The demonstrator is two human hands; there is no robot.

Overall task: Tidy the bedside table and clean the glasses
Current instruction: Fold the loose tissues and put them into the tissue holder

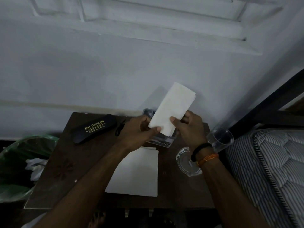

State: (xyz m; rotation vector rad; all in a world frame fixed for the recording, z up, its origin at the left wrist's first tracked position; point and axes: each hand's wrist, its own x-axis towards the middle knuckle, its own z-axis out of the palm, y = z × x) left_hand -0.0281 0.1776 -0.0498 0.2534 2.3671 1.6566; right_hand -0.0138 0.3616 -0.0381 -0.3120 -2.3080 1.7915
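Both hands hold a folded white tissue (174, 106) upright above the dark wooden bedside table (69, 162). My left hand (139, 129) pinches its lower left corner. My right hand (187, 127) grips its right edge, thumb on the front. A black glasses case (94, 127) printed "Sai Opticals" lies at the table's back left. Beside it lies a thin black object (120, 126), possibly glasses, too dark to tell. Another flat white tissue (136, 173) lies in the table's middle.
A clear drinking glass (220, 139) stands at the table's right edge beside a glass dish (185, 160). A small box (162, 142) lies under my hands. A green bag (21, 155) with rubbish sits to the left. A striped mattress (269, 165) is on the right.
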